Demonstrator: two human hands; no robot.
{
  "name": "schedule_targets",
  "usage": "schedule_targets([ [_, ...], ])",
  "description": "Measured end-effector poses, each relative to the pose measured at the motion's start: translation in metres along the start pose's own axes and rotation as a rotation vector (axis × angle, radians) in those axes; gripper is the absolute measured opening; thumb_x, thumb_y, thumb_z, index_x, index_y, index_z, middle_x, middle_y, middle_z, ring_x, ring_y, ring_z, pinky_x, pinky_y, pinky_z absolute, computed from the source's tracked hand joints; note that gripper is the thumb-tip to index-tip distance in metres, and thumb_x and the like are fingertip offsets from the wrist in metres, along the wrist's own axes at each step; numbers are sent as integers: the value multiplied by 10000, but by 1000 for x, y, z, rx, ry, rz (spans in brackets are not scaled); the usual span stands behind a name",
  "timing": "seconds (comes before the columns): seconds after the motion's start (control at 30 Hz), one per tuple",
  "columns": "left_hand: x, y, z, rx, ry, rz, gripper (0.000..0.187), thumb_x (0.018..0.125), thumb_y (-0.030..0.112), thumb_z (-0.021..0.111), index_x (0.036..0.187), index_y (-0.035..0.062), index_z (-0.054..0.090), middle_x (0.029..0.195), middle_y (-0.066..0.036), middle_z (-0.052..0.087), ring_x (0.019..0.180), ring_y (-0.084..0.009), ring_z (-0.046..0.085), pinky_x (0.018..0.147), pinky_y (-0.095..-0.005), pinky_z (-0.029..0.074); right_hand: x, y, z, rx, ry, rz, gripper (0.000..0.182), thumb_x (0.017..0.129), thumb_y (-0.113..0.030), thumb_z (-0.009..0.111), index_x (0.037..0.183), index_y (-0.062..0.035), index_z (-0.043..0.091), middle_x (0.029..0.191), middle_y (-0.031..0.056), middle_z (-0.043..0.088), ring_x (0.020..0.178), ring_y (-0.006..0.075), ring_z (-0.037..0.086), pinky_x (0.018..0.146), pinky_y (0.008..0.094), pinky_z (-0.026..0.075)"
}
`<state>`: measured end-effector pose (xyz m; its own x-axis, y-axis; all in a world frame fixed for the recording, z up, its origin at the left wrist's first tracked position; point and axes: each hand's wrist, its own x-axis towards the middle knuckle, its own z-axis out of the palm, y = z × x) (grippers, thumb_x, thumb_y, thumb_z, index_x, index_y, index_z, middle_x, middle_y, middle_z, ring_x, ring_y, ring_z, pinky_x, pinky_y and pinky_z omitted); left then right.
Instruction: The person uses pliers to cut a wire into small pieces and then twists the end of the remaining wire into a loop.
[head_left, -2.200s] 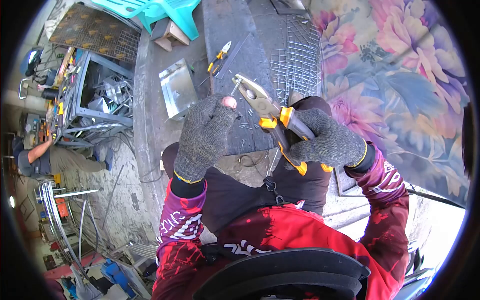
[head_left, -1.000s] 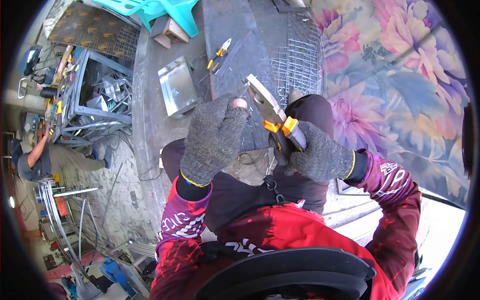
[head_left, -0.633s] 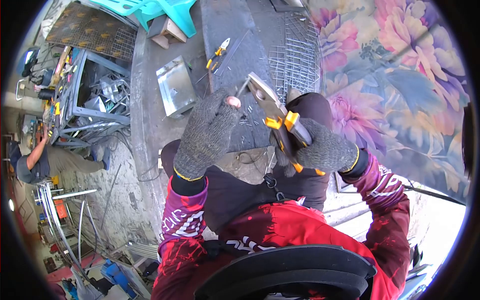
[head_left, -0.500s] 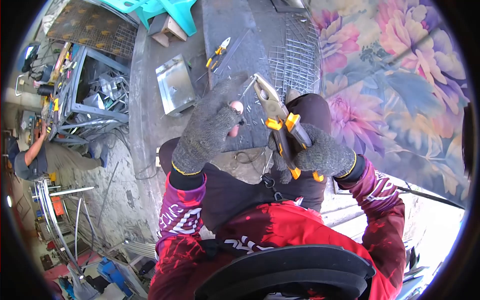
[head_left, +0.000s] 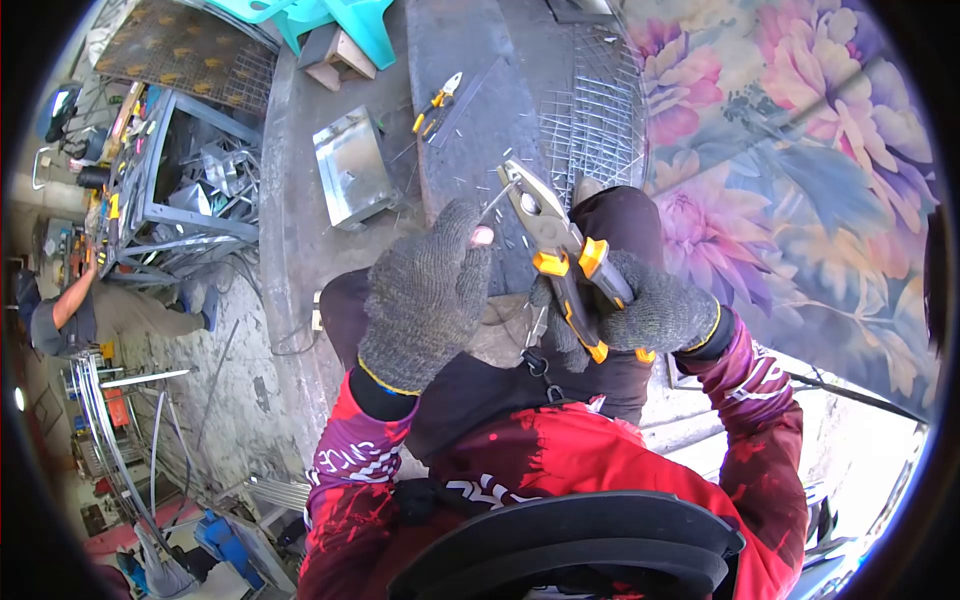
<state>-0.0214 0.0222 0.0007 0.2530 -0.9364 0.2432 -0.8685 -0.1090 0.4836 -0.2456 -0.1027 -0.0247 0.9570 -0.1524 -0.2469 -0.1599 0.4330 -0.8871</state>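
Both my hands wear grey knit gloves. In my right hand (head_left: 655, 305) are large pliers (head_left: 555, 240) with orange and black handles, their jaws pointing up and to the left. A thin metal wire (head_left: 497, 205) runs from the jaws down toward my left hand (head_left: 430, 295). The thumb tip of that hand is bare, and its fingers are closed round the wire's lower end. Beyond my hands, a second pair of pliers (head_left: 438, 103) with yellow handles lies on a dark metal sheet (head_left: 480, 60), among scattered short wire bits.
A shiny metal box (head_left: 352, 170) stands left of the sheet. Wire mesh (head_left: 600, 120) lies behind my right knee, beside a floral sheet (head_left: 800, 180). At the far left are a metal frame with scraps (head_left: 200, 225) and another person (head_left: 75, 315). A teal stool (head_left: 345, 25) is at the top.
My left hand has moved down and slightly right, its fingers now closer together. The pliers in my right hand have shifted slightly right and down.
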Motion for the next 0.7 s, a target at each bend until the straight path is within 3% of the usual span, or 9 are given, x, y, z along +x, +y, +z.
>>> schedule_targets([
  [0.17,0,14,-31,-126,-166,-49,309,1001,232,551,1185,-11,603,768,-156,650,676,-319,656,622,-426,490,-2,-17,-5,-73,-95,73,599,836,-164,696,1372,-34,463,1032,51,607,878,111,582,730,262,487],
  [0.2,3,22,-37,-127,-165,-52,309,1001,232,551,1185,-11,603,768,-156,650,676,-319,656,622,-426,490,-3,-11,-6,125,-132,37,612,826,-127,705,1378,-33,460,1058,56,609,903,118,590,749,264,490],
  [0.23,4,33,-43,-93,-101,70,322,994,225,562,1205,-16,600,827,-180,659,722,-341,658,645,-439,492,-5,-6,-8,322,-169,11,628,815,-89,715,1384,-31,456,1085,60,611,928,125,597,767,267,493],
  [0.3,9,45,-52,-69,-19,189,338,988,218,574,1225,-21,597,886,-205,667,768,-362,661,668,-451,493,-15,-11,-18,282,-193,-56,752,743,65,752,1417,-33,432,1144,76,613,1016,177,621,867,322,511],
  [0.37,15,54,-59,-80,-44,249,330,980,207,587,1217,-21,603,973,-236,664,838,-401,648,712,-475,491,-32,-29,-13,105,-17,-21,754,727,76,743,1410,-19,436,1148,87,619,1016,191,628,874,338,518],
  [0.43,24,58,-58,-127,-71,278,312,977,192,586,1207,-19,604,952,-237,668,827,-418,639,720,-477,487,-38,-28,-14,91,65,-32,745,716,65,737,1398,-10,446,1164,109,621,1004,212,634,855,332,517],
  [0.53,31,59,-46,-166,-257,214,294,991,182,562,1204,-18,599,1023,-228,664,866,-411,636,748,-481,490,-35,-10,-29,231,-84,-176,715,726,-10,729,1383,16,447,1109,154,642,906,240,654,719,341,532],
  [0.6,30,55,-29,20,-226,359,301,989,153,550,1242,-8,578,1122,-223,647,908,-396,634,763,-482,497,-37,-2,-22,280,2,-156,704,726,-27,730,1373,22,457,1091,157,645,893,238,656,715,349,539],
  [0.7,23,47,23,-117,-74,356,352,957,216,581,1266,49,574,881,-211,656,769,-392,645,698,-509,507,-46,31,-38,291,-5,-172,611,755,-59,707,1324,39,505,1069,163,647,899,248,663,795,404,569],
])
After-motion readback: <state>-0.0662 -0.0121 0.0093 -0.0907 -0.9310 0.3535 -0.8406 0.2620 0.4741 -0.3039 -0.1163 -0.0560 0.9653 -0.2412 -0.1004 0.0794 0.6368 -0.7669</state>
